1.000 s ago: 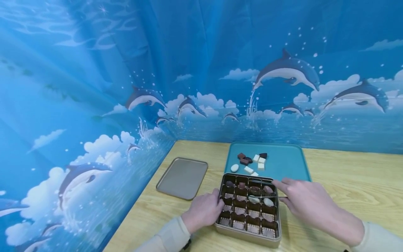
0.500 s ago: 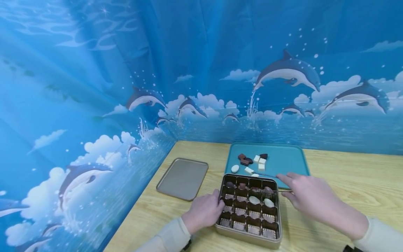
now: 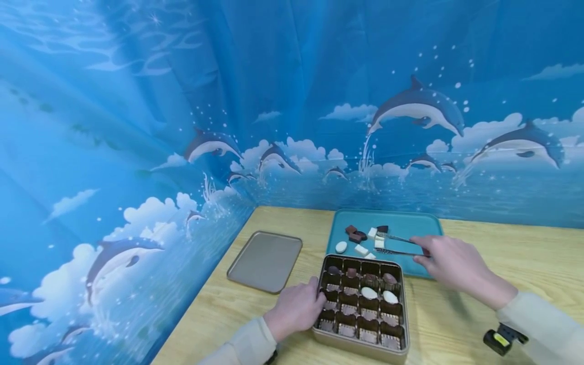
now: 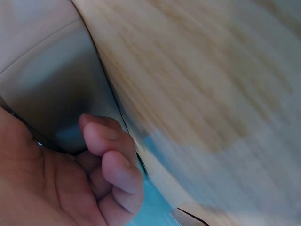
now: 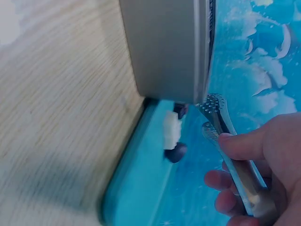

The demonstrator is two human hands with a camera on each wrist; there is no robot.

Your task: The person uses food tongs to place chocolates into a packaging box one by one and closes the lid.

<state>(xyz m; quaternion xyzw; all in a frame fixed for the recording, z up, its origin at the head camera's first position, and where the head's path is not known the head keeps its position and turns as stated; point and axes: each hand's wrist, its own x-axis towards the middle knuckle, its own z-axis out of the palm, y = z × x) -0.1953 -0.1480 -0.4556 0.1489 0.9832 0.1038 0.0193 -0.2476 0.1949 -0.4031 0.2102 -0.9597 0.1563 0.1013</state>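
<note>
My left hand (image 3: pixel 296 306) grips the left side of a brown metal tin (image 3: pixel 360 347), its fingers curled near the wall in the left wrist view. Inside the tin, a divided insert holds dark and brown chocolates across the far row. Two white egg-shaped pieces (image 3: pixel 368 293) lie in the second row, right half. In my right hand (image 3: pixel 461 266) are metal tongs (image 3: pixel 397 252) with perforated tips, held over the teal tray (image 3: pixel 410 223). The spread tips stand around a white cube (image 3: pixel 379 244) in the head view.
Brown chocolates (image 3: pixel 355 237), more white blocks (image 3: pixel 361 249) and a white egg-shaped piece (image 3: pixel 340 247) lie on the tray's left half. A flat brown lid (image 3: pixel 265 261) rests on the wooden table left of the tin. A dolphin-print curtain (image 3: pixel 292 101) stands behind the table.
My right hand has moved the tongs from above the tin away to the white blocks on the tray, and the tips have spread wider. My left hand has stayed on the tin.
</note>
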